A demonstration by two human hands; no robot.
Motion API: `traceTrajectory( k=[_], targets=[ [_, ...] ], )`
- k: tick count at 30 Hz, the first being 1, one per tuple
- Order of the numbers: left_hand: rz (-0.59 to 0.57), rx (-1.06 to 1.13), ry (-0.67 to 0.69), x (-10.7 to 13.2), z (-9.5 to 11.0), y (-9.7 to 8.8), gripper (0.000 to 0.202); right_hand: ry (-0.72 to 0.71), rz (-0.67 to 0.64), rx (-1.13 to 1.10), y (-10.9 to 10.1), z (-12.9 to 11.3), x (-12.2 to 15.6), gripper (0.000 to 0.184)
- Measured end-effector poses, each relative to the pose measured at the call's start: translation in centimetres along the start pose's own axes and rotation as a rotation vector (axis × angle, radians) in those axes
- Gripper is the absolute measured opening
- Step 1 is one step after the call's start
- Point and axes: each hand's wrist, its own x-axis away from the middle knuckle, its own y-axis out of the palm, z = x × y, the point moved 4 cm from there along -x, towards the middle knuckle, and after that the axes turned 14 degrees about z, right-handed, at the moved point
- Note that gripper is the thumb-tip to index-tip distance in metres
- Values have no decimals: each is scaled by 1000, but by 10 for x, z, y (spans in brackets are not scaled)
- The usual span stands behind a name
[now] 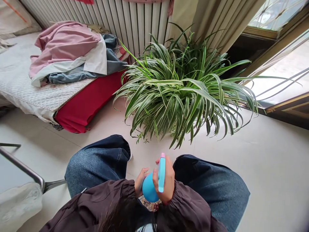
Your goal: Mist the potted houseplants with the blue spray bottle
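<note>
A blue spray bottle (149, 189) with a light-blue head and a pink nozzle is held between my knees, its nozzle pointing toward the plant. My right hand (170, 181) is wrapped around the neck and trigger of its head. Against the bottle's left side rests my left hand (139, 183), with the thumb showing and the other fingers partly hidden behind the bottle. In front of my hands, a large spider plant (181, 93) spreads long green leaves with pale edges. Its pot is hidden under the foliage.
To the left stands a bed (19, 74) with a pile of clothes (67, 45) and a red cloth (84, 106) hanging down its side. A radiator (135, 25) lines the wall. A metal-framed piece of furniture (26, 167) is at the lower left, a glazed door (285, 83) at the right.
</note>
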Motion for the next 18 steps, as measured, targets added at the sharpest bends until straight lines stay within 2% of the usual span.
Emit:
traceTrajectory(
  k=[4, 7, 13, 16, 18],
  targets=[
    [112, -27, -47, -1, -2, -1, 33, 66, 7, -47, 1, 11, 3, 22],
    [145, -69, -130, -5, -8, -1, 28, 103, 17, -60, -2, 17, 6, 28],
    [219, -106, -186, -7, -14, 8, 27, 69, 84, 19, -17, 32, 9, 11],
    [211, -196, -210, -10, -18, 12, 32, 102, 70, 13, -26, 40, 11, 13],
    [181, -239, -160, -15, -19, 13, 35, 115, 64, 10, -30, 43, 12, 22]
  ],
)
